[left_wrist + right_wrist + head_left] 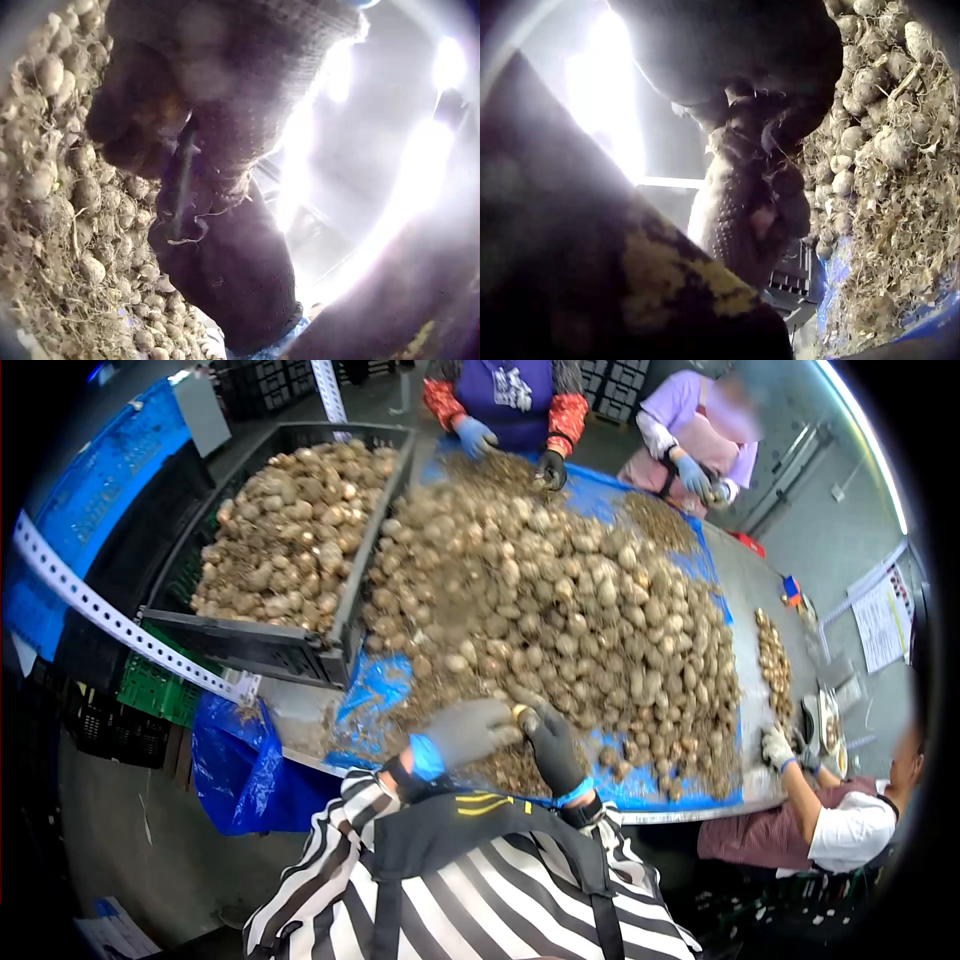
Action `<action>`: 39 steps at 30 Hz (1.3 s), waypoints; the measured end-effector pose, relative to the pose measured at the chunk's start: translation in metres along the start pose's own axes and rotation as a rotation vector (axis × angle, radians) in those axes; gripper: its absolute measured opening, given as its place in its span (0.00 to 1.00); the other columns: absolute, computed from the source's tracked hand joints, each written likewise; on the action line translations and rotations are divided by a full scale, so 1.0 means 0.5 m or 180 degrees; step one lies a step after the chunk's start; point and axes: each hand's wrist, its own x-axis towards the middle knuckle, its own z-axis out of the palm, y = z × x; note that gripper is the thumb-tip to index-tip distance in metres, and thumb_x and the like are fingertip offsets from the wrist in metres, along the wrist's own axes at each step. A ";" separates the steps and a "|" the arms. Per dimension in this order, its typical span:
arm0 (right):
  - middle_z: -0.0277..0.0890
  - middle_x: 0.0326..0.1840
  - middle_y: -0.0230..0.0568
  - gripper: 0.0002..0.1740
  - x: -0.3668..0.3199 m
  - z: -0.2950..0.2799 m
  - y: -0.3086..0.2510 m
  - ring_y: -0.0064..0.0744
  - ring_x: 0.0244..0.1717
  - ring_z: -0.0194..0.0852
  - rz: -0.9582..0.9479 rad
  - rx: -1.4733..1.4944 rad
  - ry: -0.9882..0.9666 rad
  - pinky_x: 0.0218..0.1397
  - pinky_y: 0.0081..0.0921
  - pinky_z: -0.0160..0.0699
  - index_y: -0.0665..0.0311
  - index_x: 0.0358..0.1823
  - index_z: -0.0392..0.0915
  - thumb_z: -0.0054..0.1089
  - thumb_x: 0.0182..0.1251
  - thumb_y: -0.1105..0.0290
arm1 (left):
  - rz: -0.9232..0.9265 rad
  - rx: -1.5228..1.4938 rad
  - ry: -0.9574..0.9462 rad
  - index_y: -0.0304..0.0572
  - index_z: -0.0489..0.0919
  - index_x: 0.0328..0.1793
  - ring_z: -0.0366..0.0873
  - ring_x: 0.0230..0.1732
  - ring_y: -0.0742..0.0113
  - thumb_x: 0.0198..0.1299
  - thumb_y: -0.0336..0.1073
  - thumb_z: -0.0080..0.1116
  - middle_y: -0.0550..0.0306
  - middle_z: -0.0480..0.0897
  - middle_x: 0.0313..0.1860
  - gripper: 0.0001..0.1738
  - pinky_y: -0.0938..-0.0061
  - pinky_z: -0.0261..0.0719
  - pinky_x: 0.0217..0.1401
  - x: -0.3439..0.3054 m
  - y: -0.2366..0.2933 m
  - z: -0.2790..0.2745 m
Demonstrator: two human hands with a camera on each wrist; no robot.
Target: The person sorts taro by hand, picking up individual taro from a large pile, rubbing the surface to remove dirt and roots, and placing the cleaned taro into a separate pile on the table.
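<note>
My left hand (465,732), in a grey knitted glove, grips a small brown bulb (519,710) with a pale yellowish patch showing. Close against it is my right hand (553,745), in a darker glove, its fingers curled at the bulb. Between the gloves in the left wrist view runs a narrow dark blade (182,176), like a small knife's, along the right hand's fingers; its handle is hidden. Wispy roots hang from the gloves. Both hands are over the near edge of a large heap of rooty bulbs (600,620).
A black crate (345,650) full of bulbs stands left of the heap. Blue sheeting (375,685) covers part of the metal table (300,720). Two people work across the table; another sits at right near a scale (828,720). A perforated white post (120,615) crosses the left.
</note>
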 end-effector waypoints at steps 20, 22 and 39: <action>0.80 0.50 0.47 0.25 0.001 0.042 -0.015 0.47 0.46 0.80 -0.0935 -0.2302 0.0306 0.49 0.35 0.79 0.60 0.52 0.80 0.73 0.50 0.67 | -0.0767 -0.5289 0.0410 0.34 0.55 0.78 0.70 0.69 0.57 0.68 0.38 0.59 0.41 0.66 0.73 0.37 0.66 0.76 0.67 0.008 -0.057 0.075; 0.80 0.47 0.41 0.21 0.003 0.033 -0.002 0.40 0.44 0.80 -0.0535 -0.1653 0.0351 0.46 0.34 0.79 0.62 0.54 0.80 0.69 0.59 0.66 | -0.0736 -0.5233 0.0460 0.33 0.53 0.79 0.68 0.71 0.55 0.68 0.38 0.59 0.40 0.64 0.74 0.39 0.65 0.75 0.68 0.007 -0.043 0.064; 0.77 0.44 0.33 0.16 0.011 -0.005 0.077 0.25 0.44 0.71 0.0426 0.0925 0.0692 0.48 0.25 0.72 0.67 0.54 0.76 0.47 0.76 0.65 | -0.0351 0.0792 -0.0583 0.45 0.80 0.41 0.81 0.43 0.45 0.62 0.51 0.57 0.50 0.83 0.38 0.17 0.52 0.78 0.45 0.029 0.055 0.061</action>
